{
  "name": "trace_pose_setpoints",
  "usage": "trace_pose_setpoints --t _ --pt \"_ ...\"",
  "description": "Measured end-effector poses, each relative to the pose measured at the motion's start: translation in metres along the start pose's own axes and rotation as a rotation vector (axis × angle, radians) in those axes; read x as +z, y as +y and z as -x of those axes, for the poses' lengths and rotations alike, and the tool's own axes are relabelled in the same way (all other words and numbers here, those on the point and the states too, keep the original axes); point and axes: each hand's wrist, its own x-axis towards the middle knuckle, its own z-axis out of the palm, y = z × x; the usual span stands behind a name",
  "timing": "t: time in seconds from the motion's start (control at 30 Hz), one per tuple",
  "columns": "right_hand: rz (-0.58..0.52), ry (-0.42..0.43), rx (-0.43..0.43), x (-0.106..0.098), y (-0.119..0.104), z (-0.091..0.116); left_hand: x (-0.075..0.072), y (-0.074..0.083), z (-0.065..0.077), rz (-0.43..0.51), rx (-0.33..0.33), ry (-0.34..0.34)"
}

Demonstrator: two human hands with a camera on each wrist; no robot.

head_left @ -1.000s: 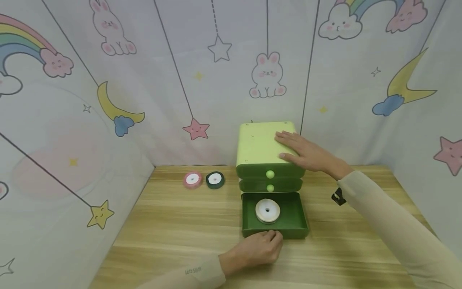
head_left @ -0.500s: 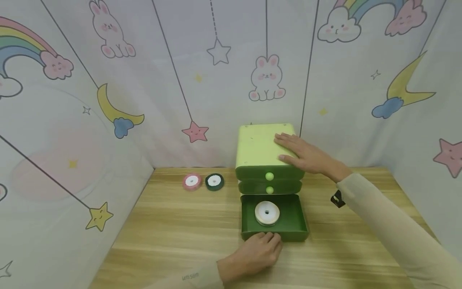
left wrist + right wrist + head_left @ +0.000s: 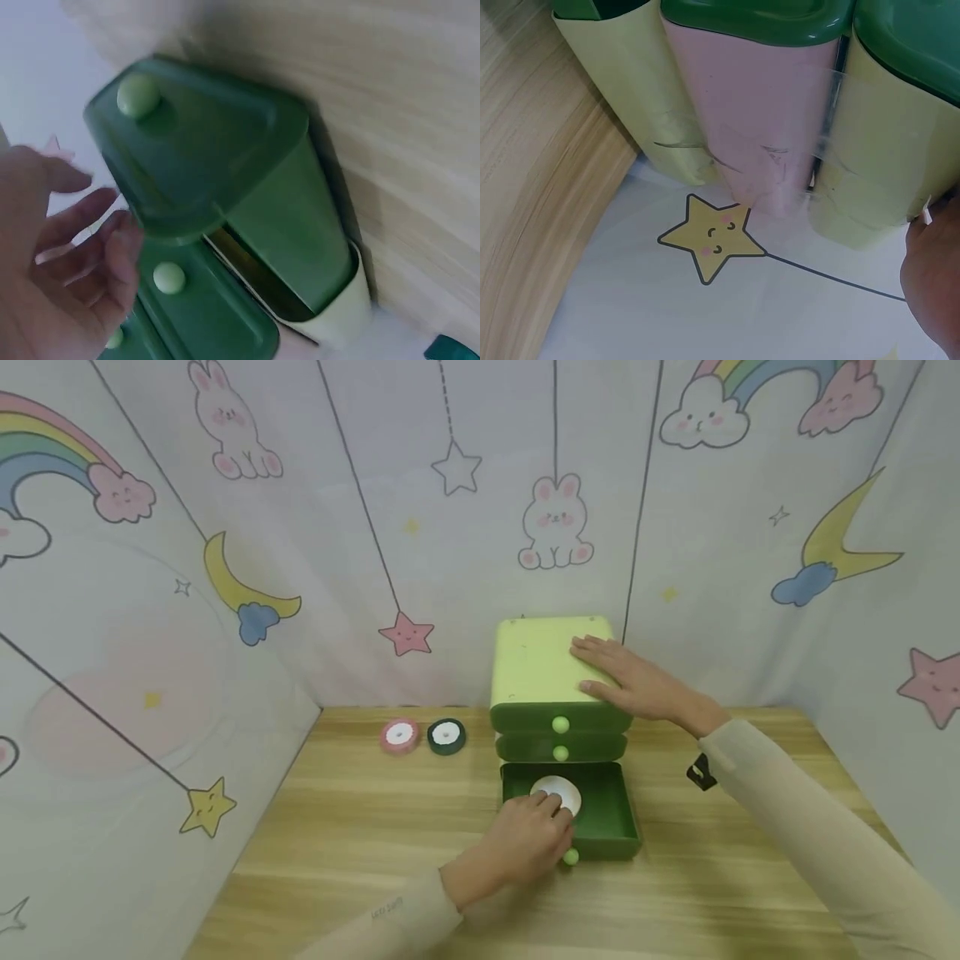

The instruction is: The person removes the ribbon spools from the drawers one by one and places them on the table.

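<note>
A small cabinet (image 3: 543, 660) with a light green top and dark green drawer fronts stands at the back of the table. Its bottom drawer (image 3: 609, 814) is pulled out, and a white ribbon spool (image 3: 564, 787) lies inside. My left hand (image 3: 528, 837) reaches over the drawer's front edge, fingers loosely bent, overlapping the near part of the spool. In the left wrist view the same hand (image 3: 71, 262) is beside the drawer front, above its round knob (image 3: 139, 96). My right hand (image 3: 637, 677) lies flat on the cabinet's top with straight fingers.
A pink ribbon spool (image 3: 400, 736) and a dark green one (image 3: 446, 737) lie on the wooden table (image 3: 360, 843) left of the cabinet. A small black object (image 3: 702, 772) shows at my right sleeve. A patterned curtain (image 3: 465, 560) stands close behind.
My left hand has let go of the bottom drawer's knob, which now shows, and has moved up over the drawer's front edge to the white spool. The right hand stays put.
</note>
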Motion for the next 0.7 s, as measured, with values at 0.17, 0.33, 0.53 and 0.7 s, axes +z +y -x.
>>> trace_pose_setpoints --t 0.17,0.33,0.53,0.7 --pt "0.001 -0.007 0.008 -0.001 0.001 -0.001 0.005 -0.020 -0.006 0.032 -0.068 -0.172" --pt "-0.002 -0.013 0.021 0.000 0.001 0.000 0.010 -0.034 -0.012 0.121 -0.076 -0.300" --pt "-0.005 -0.014 0.025 0.000 0.000 0.001 0.013 -0.042 -0.026 0.201 -0.052 -0.440" --pt "-0.006 -0.014 0.026 0.000 -0.002 0.001 0.016 -0.047 -0.035 0.251 0.005 -0.547"
